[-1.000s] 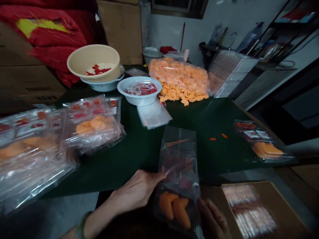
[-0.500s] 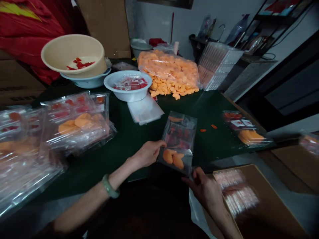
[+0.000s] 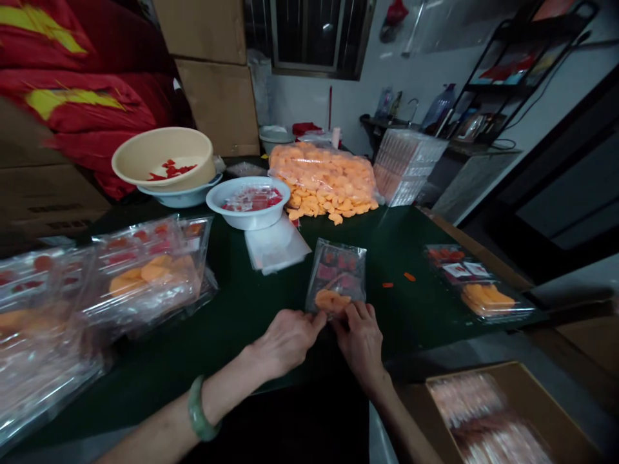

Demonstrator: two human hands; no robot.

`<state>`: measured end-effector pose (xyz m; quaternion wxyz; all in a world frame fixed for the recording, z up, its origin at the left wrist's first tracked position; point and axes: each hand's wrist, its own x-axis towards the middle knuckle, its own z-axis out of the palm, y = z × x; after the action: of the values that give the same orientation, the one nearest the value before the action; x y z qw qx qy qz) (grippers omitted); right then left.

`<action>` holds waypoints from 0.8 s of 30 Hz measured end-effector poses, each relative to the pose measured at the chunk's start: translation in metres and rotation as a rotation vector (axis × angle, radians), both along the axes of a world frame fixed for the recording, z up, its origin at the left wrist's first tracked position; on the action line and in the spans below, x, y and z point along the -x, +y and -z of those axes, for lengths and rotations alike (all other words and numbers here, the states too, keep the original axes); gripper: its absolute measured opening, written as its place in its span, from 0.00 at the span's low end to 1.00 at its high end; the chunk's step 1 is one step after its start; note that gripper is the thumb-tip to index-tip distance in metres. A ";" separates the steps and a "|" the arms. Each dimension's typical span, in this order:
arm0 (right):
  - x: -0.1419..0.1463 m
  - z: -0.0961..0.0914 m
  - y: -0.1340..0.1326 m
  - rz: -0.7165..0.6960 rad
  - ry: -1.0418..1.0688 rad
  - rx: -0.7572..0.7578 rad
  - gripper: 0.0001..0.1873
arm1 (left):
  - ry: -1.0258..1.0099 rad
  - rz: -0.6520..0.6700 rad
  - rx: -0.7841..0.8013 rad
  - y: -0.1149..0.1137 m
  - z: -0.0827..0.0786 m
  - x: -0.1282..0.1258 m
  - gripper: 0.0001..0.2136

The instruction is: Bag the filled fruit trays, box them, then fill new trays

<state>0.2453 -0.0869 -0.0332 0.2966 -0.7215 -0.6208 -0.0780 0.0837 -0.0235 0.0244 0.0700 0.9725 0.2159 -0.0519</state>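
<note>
A clear plastic packet [image 3: 337,270] lies on the dark green table near its front edge. Red pieces show in its upper part and orange pieces [image 3: 331,300] at its lower end. My left hand [image 3: 293,336], its wrist in a green bangle [image 3: 199,409], pinches the packet's lower left edge. My right hand [image 3: 358,335] has its fingers closed on the lower right edge, close to the left fingertips. What lies right under the fingertips is hidden. Two small orange-red strips [image 3: 409,277] lie to the right of the packet.
Filled clear packets [image 3: 149,277] are piled at left, with another stack [image 3: 476,283] at right. Behind stand a white basin [image 3: 249,219], a cream basin [image 3: 164,145], a bag of orange pieces [image 3: 324,171] and stacked clear trays [image 3: 409,164]. An open carton [image 3: 522,393] sits below right.
My right hand has moved up and left to the packet's lower edge, beside my left hand. The packet now lies flatter and straighter on the table. The camera view has tilted up.
</note>
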 end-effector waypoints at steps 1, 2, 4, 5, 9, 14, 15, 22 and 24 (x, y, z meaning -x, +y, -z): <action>0.002 0.001 0.001 0.010 0.023 -0.005 0.04 | -0.005 -0.001 -0.011 -0.004 0.001 0.001 0.21; 0.004 0.001 0.001 0.013 0.046 -0.011 0.04 | -0.024 -0.006 -0.013 -0.008 0.002 0.004 0.22; 0.008 0.002 0.001 0.011 0.063 -0.022 0.04 | -0.074 -0.024 0.005 -0.016 0.006 0.012 0.21; 0.010 0.003 0.000 0.012 0.053 -0.022 0.04 | -0.093 -0.037 0.020 -0.020 0.008 0.016 0.19; 0.013 0.001 -0.002 -0.017 -0.023 -0.006 0.04 | -0.148 -0.064 0.066 -0.034 0.017 0.036 0.10; 0.008 -0.001 -0.013 -0.158 0.059 -0.067 0.06 | -0.571 -0.377 0.157 -0.029 0.011 0.042 0.08; 0.006 0.000 -0.016 -0.153 0.065 -0.095 0.05 | -0.622 -0.483 0.152 -0.022 0.008 0.038 0.08; 0.003 -0.004 -0.024 0.146 -0.065 0.078 0.07 | -0.479 -0.913 0.717 0.039 0.010 -0.010 0.15; 0.004 -0.004 -0.017 0.165 -0.066 0.130 0.06 | -0.449 -0.969 0.851 0.043 0.013 -0.021 0.16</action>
<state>0.2415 -0.1043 -0.0290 0.2210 -0.7850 -0.5724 -0.0855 0.1051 0.0199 0.0109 0.5046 0.6411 0.5681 0.1082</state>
